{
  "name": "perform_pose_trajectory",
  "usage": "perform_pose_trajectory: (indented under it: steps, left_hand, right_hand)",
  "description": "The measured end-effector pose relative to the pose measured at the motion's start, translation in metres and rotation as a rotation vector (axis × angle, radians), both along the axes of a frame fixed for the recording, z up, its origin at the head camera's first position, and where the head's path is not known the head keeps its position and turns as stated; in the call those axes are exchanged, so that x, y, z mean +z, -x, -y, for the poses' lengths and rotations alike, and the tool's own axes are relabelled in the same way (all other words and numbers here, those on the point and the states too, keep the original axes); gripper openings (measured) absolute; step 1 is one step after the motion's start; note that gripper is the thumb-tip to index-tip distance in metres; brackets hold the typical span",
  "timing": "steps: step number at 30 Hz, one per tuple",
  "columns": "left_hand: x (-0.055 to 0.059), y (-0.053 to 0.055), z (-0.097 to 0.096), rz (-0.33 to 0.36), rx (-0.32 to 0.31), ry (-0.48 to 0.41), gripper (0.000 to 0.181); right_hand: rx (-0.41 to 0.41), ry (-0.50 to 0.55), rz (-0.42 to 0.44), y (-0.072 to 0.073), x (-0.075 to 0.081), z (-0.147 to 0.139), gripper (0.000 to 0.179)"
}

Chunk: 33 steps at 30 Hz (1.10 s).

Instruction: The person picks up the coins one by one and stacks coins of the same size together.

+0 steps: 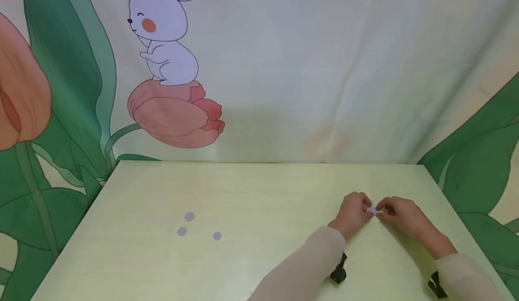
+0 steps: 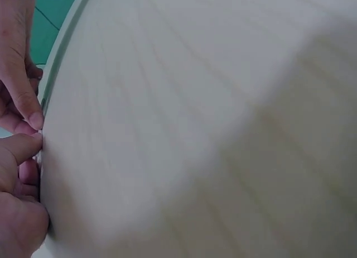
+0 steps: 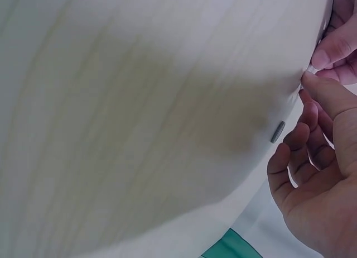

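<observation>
Toward the right end of the pale table [image 1: 263, 193], both hands meet over a small pale purple piece [image 1: 372, 210]. My left hand [image 1: 352, 213] pinches its left side between thumb and fingers. From the other side my right hand [image 1: 405, 217] pinches it too, thumb and index finger nearly meeting the left fingertips. The fingertips hide most of the piece; what it is, I cannot tell. In the right wrist view, the right hand [image 3: 321, 163] has its other fingers loosely bent, and a small flat grey piece [image 3: 278, 132] lies on the table beside them.
Three flat, round pale purple discs lie on the left half of the table: an upper one [image 1: 189, 216], a lower-left one [image 1: 181, 231] and a right one [image 1: 217, 236]. A curtain [image 1: 284, 66] printed with a rabbit and tulips hangs behind the table's back edge.
</observation>
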<state>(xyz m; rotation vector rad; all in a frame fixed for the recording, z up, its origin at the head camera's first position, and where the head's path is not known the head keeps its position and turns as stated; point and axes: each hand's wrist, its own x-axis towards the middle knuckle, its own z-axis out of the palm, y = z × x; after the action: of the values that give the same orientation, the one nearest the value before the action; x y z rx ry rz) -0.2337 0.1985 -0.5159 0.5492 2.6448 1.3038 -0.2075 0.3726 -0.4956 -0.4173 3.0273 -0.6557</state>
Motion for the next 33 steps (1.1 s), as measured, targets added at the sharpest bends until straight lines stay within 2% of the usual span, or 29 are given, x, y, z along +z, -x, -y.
perform_pose_trajectory:
  steps: [5, 7, 13, 18, 20, 23, 25, 29, 31, 33]
  left_hand:
    - [0.001, -0.005, -0.003, -0.017, 0.018, 0.11, 0.015]
    - [0.0, -0.007, -0.004, -0.025, 0.022, 0.129, 0.015]
    - [-0.003, -0.005, -0.005, 0.011, 0.005, 0.056, 0.012]
    - [0.002, -0.001, -0.001, 0.063, -0.007, -0.017, 0.009]
    - [0.004, -0.002, 0.002, 0.076, -0.008, -0.022, 0.009]
    - [0.005, -0.006, 0.006, 0.07, -0.018, 0.025, 0.01]
    - [0.006, -0.01, 0.01, 0.038, -0.037, 0.093, 0.011]
    - [0.005, -0.018, 0.019, -0.114, -0.093, 0.29, 0.013]
    - [0.005, -0.02, 0.024, -0.193, -0.103, 0.359, 0.013]
    - [0.007, -0.021, 0.028, -0.224, -0.104, 0.389, 0.013]
  right_hand:
    - [0.012, 0.006, -0.028, -0.001, -0.003, 0.0, 0.009]
    - [0.015, 0.008, -0.044, -0.002, -0.004, 0.0, 0.009]
    - [0.023, 0.01, -0.048, -0.004, -0.001, -0.001, 0.009]
    - [0.021, 0.014, -0.025, -0.002, 0.0, 0.001, 0.009]
    - [0.024, 0.017, -0.028, -0.003, 0.0, 0.004, 0.009]
    - [0.023, 0.027, -0.03, -0.006, -0.002, 0.008, 0.008]
    - [0.031, 0.032, -0.027, -0.008, -0.003, 0.01, 0.008]
    - [0.069, 0.032, -0.03, -0.011, -0.005, 0.017, 0.01]
    - [0.09, 0.04, -0.057, -0.011, -0.004, 0.021, 0.011]
    - [0.099, 0.05, -0.078, -0.011, -0.004, 0.025, 0.011]
